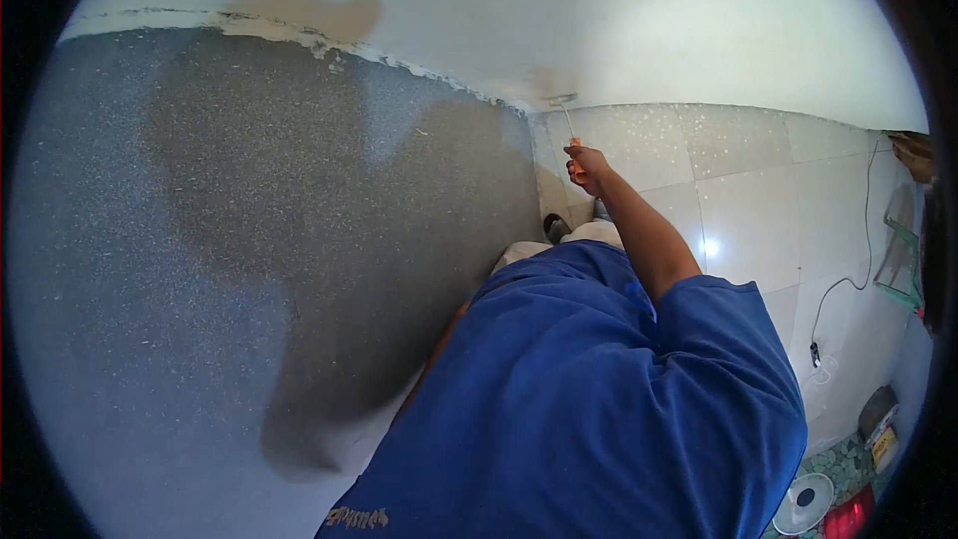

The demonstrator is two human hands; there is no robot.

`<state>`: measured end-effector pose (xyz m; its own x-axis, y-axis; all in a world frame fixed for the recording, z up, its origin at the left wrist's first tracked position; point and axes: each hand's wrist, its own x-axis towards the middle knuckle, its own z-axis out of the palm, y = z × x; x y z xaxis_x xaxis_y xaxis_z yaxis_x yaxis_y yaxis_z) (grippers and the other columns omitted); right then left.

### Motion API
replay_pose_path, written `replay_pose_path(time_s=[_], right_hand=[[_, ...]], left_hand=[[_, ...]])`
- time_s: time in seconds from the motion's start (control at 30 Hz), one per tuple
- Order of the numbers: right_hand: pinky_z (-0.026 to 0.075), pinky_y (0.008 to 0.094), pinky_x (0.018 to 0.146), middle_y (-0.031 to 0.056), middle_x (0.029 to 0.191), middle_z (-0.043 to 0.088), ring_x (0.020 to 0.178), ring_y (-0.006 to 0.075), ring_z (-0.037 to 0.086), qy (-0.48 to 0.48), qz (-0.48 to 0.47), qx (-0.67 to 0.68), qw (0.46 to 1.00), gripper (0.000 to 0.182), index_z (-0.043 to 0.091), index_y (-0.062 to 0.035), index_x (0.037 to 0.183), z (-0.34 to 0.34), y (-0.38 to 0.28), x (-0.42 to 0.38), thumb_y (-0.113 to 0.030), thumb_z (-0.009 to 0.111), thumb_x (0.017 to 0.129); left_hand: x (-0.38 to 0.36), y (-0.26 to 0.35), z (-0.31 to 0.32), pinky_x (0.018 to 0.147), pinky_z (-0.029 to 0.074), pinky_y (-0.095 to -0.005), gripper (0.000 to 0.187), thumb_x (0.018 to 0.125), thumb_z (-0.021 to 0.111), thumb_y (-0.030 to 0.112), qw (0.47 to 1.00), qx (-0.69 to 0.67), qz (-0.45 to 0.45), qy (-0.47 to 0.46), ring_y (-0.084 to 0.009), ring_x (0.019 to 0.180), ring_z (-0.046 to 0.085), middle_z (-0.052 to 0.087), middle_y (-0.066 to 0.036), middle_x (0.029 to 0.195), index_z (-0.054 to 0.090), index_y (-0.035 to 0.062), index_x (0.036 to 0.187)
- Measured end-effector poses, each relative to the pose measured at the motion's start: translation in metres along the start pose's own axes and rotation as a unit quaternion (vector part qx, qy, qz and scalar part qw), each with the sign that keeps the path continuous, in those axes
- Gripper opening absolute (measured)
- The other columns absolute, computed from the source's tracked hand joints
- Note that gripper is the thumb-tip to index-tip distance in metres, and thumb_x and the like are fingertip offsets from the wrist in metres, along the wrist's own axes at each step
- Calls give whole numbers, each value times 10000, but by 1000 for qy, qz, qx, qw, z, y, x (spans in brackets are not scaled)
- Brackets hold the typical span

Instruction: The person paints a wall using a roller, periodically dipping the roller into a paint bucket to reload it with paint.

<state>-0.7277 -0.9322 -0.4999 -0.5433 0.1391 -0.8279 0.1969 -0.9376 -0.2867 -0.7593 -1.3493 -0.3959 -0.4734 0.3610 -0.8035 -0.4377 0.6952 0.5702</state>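
Observation:
My right hand (589,168) is stretched forward and shut on the orange handle of a small paint roller (565,112). The roller's head touches the white wall (619,20) low down, in the corner where it meets the grey speckled wall (180,240) and the tiled floor (748,200). A brownish damp-looking patch lies on the white wall just by the roller head. My left hand is hidden behind my blue shirt (579,409); only a strip of the left arm (439,344) shows beside the grey wall.
The grey wall has large darker patches and a ragged top edge with another brown stain (319,15). My shoe (556,228) stands near the corner. A black cable with a plug (816,349) trails over the tiles. A white fan (804,504), a red object (848,517) and a green frame (898,260) sit at the right.

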Motion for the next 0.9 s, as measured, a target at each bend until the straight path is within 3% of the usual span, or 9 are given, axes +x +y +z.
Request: replay_pose_path(time_s=[0.2,0.37,0.47,0.63,0.77,0.9], right_hand=[[352,218,331,-12,529,467,379,95,436,6,-12,4,1000,147,437,-124,793,14,12,-19,-181,572,807],[384,248,383,12,569,460,418,109,451,-35,-4,30,999,152,423,-92,787,16,-15,-108,-157,561,794],[374,239,357,8,578,451,413,95,443,-61,-36,14,997,155,400,-97,797,17,-23,-176,-157,543,804],[378,228,303,7,588,438,394,90,441,-71,-79,-24,994,153,386,-80,858,23,-18,-254,-141,520,819],[363,205,302,9,603,440,382,76,417,-66,-73,-16,995,137,379,-98,866,30,-15,-253,-139,507,837],[371,223,313,8,610,438,395,83,425,-81,-58,-36,994,146,376,-101,871,26,-6,-191,-136,513,832]], left_hand=[[5,1,6,862,392,-271,330,903,451,246,995,-36,95,26,-150,974,521,568,-75,1054,522,15,1128],[-3,92,25,876,388,-274,253,894,474,157,977,71,167,114,-152,967,526,574,-72,1040,537,4,1086],[18,107,23,878,388,-270,237,892,480,144,965,15,232,124,-148,968,526,574,-76,1037,538,-2,1070],[27,120,30,861,399,-271,223,885,497,157,963,2,244,114,-137,933,536,591,-66,992,545,19,1054],[27,98,37,840,411,-252,218,885,497,140,973,13,213,89,-131,931,540,590,-79,997,551,7,1050],[35,66,24,817,419,-244,244,877,515,157,979,53,195,31,-119,907,545,595,-68,985,549,10,1069]])
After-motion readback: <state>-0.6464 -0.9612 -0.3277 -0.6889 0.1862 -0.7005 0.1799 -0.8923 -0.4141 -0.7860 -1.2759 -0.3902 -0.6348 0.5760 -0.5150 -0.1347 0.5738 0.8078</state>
